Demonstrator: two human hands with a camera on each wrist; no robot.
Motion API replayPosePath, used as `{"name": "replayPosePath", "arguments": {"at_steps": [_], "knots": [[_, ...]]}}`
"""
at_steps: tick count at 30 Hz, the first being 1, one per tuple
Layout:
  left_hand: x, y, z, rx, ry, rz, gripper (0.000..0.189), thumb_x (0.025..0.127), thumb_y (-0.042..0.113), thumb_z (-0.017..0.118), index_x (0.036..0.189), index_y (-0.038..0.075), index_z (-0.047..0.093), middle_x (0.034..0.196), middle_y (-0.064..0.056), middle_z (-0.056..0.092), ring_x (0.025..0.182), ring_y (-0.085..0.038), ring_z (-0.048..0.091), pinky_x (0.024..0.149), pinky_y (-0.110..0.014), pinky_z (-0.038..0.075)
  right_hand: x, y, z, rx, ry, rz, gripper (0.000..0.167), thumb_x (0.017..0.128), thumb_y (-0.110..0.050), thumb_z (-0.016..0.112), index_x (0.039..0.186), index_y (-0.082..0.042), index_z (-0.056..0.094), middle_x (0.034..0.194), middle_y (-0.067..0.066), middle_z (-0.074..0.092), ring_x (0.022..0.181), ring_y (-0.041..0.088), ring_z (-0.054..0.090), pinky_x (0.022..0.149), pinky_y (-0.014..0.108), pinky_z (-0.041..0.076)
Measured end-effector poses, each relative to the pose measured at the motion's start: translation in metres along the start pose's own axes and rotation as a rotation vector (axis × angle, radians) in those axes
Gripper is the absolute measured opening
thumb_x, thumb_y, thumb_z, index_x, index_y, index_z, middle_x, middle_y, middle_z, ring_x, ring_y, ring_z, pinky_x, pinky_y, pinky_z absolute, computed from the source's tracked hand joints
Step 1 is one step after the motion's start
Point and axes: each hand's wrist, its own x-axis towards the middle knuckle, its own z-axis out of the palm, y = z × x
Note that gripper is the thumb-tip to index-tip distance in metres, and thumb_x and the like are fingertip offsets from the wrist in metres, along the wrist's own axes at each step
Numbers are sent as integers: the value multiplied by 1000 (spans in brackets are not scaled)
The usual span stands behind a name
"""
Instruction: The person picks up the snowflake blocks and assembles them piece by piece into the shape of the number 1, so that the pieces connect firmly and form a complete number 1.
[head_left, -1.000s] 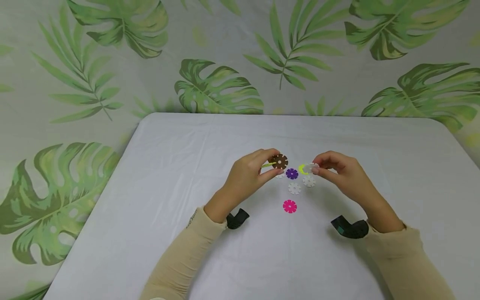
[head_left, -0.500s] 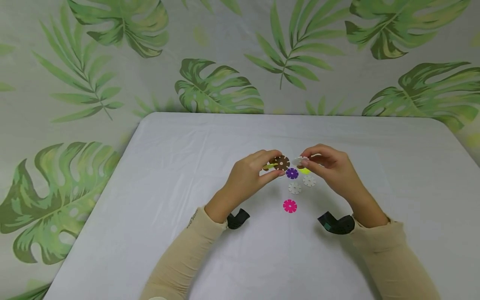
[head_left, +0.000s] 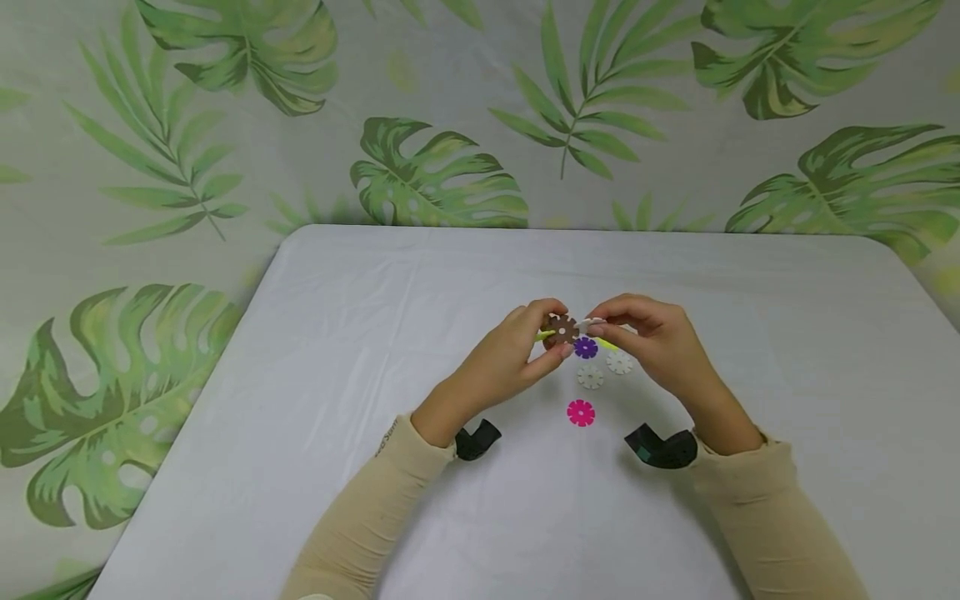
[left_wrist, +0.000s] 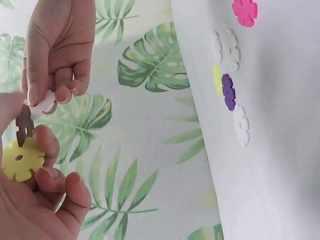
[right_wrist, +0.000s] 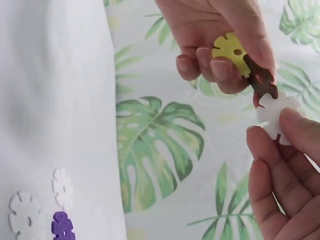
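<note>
Discs with notched rims, near to far. Nearest on the bench [head_left: 480,517], a pink disc [head_left: 581,413] is set by itself. Beyond it, a loose white disc [head_left: 590,378] and a second loose white disc [head_left: 619,362] are laid out, then a purple disc [head_left: 586,348] and a loose yellow disc [left_wrist: 217,79], the last partly covered in the head view by the right hand [head_left: 660,337]. A third loose white disc [left_wrist: 242,127] is shown in the left wrist view. Above the bench, the brown disc [head_left: 561,322] is pinched by the left hand [head_left: 506,346] between thumb and finger, with the held yellow disc [left_wrist: 29,161] attached at an angle on its palm side. The held white disc [right_wrist: 272,114] is pinched by the right hand between thumb and fingers, its rim met with the brown edge; whether the notches are engaged cannot be told. The step is judged to be the slotting of white into brown. A free brown notch, clear of the fingertips, should be lined up with a white one, the faces kept crossed. Pressure is best applied straight along the slot, from close beside the joint; twisting should be avoided, as the yellow piece might be worked loose. Behind the far edge, a leaf-printed cloth [head_left: 438,179] is seen
</note>
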Motion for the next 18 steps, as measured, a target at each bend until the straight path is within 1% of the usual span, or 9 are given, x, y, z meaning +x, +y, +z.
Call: {"name": "replayPosePath", "arguments": {"at_steps": [2, 6, 8, 10, 13, 15, 18], "knots": [[0, 0, 0, -18, 0, 5, 41, 88, 20, 60, 117, -1, 40, 99, -7, 56, 88, -11, 52, 72, -16, 42, 1, -2, 1, 13, -1, -14, 19, 71, 20, 62, 86, 7, 63, 81, 13, 63, 76, 14, 57, 71, 19, 47], [0, 1, 1, -38, 34, 42, 39, 85, 16, 63, 112, -3, 41, 95, -7, 56, 81, -10, 52, 69, -15, 42, 0, 7, 4, 33, 11, -39, 21, 70, 21, 63, 84, 7, 65, 80, 14, 63, 75, 14, 58, 70, 19, 47], [0, 0, 1, -51, 40, 56, 38, 85, 13, 63, 110, -4, 41, 95, -8, 56, 81, -11, 53, 69, -16, 43, 0, 13, 5, 16, 16, -49, 21, 69, 20, 64, 84, 5, 66, 81, 11, 64, 75, 13, 59, 70, 19, 47], [0, 0, 1, -59, 38, 58, 37, 85, 12, 63, 110, -5, 41, 95, -9, 55, 80, -12, 53, 69, -17, 44, -1, 17, 7, -11, 22, -60, 21, 69, 18, 66, 84, 3, 67, 81, 8, 65, 75, 12, 59, 70, 19, 47], [0, -1, 2, -59, 30, 48, 37, 86, 13, 62, 110, -5, 41, 95, -10, 55, 80, -11, 52, 69, -17, 44, -1, 19, 9, -43, 29, -77, 23, 69, 16, 67, 85, 0, 68, 82, 5, 66, 76, 12, 60, 70, 20, 48], [0, -1, 1, -58, 30, 36, 37, 86, 14, 62, 111, -4, 41, 94, -9, 55, 80, -11, 52, 68, -16, 43, -1, 19, 9, -37, 35, -77, 24, 69, 16, 67, 87, 1, 68, 83, 5, 66, 77, 12, 60, 70, 20, 47], [0, -2, 0, -69, 35, -2, 38, 86, 16, 62, 113, -2, 41, 97, -7, 56, 85, -11, 54, 72, -16, 43, 0, 17, 9, -20, 26, -53, 27, 70, 17, 66, 93, 2, 66, 87, 7, 65, 80, 13, 59, 72, 21, 47]]}}
